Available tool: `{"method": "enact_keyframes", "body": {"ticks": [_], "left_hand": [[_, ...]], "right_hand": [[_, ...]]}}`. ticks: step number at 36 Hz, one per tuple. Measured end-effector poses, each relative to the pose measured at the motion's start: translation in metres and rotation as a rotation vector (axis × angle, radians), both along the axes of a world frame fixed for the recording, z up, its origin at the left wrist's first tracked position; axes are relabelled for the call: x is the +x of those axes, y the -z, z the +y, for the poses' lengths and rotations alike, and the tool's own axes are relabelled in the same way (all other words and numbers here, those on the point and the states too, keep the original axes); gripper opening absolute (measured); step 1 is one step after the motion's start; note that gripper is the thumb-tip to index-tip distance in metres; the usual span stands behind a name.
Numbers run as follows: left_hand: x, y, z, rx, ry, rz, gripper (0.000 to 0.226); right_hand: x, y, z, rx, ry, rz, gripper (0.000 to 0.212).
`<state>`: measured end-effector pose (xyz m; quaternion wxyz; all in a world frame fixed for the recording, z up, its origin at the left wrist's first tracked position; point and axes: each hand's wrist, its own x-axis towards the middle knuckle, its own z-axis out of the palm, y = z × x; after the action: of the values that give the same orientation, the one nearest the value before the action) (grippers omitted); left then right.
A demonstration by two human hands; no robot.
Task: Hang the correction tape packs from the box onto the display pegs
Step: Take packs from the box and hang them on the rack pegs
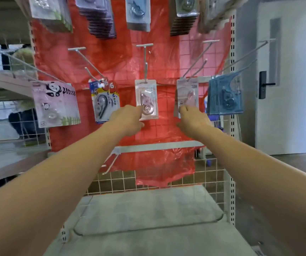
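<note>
A thick row of glossy panda-printed blister packs (53, 102) crowds the far-left peg. The left hand (128, 120) pinches the lower edge of a clear pink correction tape pack (146, 99) hanging alone on the centre white wire peg (145, 63). Just beside, the right hand (194, 120) grips another pink pack (187, 95) under its peg, before red plastic sheeting (122, 61).
</note>
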<state>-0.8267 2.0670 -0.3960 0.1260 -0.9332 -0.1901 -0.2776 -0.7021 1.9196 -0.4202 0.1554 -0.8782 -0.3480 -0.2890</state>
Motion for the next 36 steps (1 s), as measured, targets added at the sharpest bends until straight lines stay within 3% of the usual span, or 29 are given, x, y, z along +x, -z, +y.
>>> {"method": "enact_keyframes", "body": {"ticks": [3, 9, 22, 28, 32, 36], "left_hand": [[-0.017, 0.017, -0.002, 0.052, 0.027, 0.003, 0.034], [-0.032, 0.086, 0.001, 0.041, 0.100, 0.064, 0.035], [-0.068, 0.300, -0.011, -0.290, 0.279, 0.271, 0.035], [-0.082, 0.374, -0.023, -0.390, 0.385, 0.364, 0.031], [-0.091, 0.402, -0.029, -0.413, 0.457, 0.503, 0.036], [-0.101, 0.429, -0.042, -0.378, 0.559, 0.646, 0.027]], "right_hand": [[-0.019, 0.017, 0.003, -0.014, -0.024, -0.067, 0.044], [-0.049, 0.074, 0.015, -0.047, -0.076, -0.009, 0.044], [-0.118, 0.267, 0.003, -0.337, -0.102, 0.230, 0.046], [-0.140, 0.334, -0.019, -0.339, -0.078, 0.462, 0.044], [-0.159, 0.376, -0.040, -0.553, -0.133, 0.591, 0.041], [-0.169, 0.406, -0.053, -0.738, -0.152, 0.724, 0.039]]}}
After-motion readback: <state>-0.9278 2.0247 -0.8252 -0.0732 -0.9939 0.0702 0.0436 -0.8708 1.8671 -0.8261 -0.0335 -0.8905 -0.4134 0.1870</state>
